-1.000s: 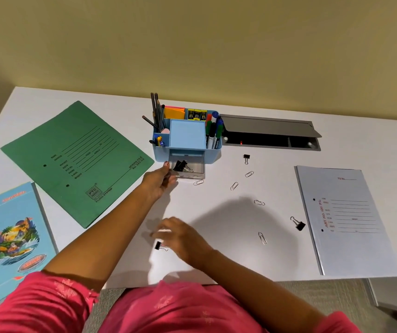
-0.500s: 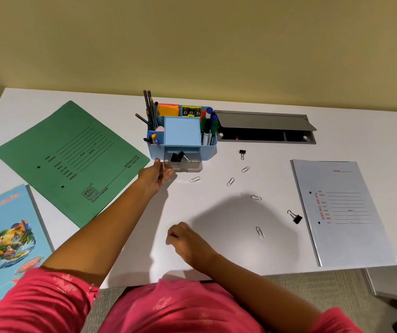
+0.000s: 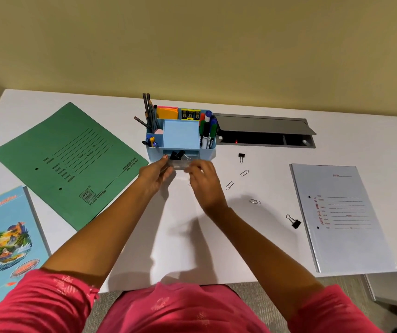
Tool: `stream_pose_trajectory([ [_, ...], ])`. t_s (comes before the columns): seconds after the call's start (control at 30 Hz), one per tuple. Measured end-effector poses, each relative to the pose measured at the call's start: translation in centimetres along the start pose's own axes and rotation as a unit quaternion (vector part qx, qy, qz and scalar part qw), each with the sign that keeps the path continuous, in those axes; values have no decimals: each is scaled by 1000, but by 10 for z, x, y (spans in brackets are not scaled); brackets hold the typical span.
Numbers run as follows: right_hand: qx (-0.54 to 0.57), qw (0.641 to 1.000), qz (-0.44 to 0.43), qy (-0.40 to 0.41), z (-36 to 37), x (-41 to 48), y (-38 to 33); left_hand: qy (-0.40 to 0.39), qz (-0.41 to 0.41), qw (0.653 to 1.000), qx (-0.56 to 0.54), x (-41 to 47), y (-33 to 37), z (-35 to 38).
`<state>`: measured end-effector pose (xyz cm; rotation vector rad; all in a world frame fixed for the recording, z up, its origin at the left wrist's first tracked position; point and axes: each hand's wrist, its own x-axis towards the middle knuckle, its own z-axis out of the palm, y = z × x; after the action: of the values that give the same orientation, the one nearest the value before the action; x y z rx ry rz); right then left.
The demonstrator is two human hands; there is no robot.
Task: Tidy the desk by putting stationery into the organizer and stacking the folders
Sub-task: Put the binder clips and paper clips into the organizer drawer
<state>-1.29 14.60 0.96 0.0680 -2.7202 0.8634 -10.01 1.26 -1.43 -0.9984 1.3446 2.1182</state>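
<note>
Organizer (image 3: 181,134), pale blue, black clips (image 3: 177,155) in clear drawer (image 3: 180,163).

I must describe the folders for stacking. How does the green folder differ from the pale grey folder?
The green folder has dark print; the pale grey folder has red print. The green folder lies left of the organizer, turned diagonally; the pale grey folder lies to its right, almost square to the desk edge. Both lie flat, closed and not stacked.

The green folder (image 3: 70,162) at left carries dark printed lines; the pale grey folder (image 3: 346,239) at right (red lettering) is otherwise plain. The organizer (image 3: 181,134) is light blue, the desk (image 3: 264,236) white.
</note>
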Motion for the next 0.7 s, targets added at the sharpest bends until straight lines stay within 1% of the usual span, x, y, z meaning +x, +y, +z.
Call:
stream_pose_trajectory([
  [0.1, -36, 997, -64, 1, -2, 29, -1, 6, 0, 1000, 7, 0, 1, 1],
  [0.33, -83, 979, -163, -90, 13, 48, 8, 0, -3, 1000, -2, -2, -4, -4],
  [0.43, -76, 979, -164, -96, 18, 42, 11, -6, -3, 1000, -12, -4, -8, -7],
  [0.57, -58, 986, -142, -73, 19, 36, 13, -3, -7, 1000, -19, -8, -14, -9],
  [0.63, -33, 992, -115, -48, 15, 29, 15, -9, -11, 1000, -19, -9, -17, -10],
  [0.7, -21, 994, -104, 0, 9, 17, 20, -25, -10, 1000, -7, -11, -20, -13],
])
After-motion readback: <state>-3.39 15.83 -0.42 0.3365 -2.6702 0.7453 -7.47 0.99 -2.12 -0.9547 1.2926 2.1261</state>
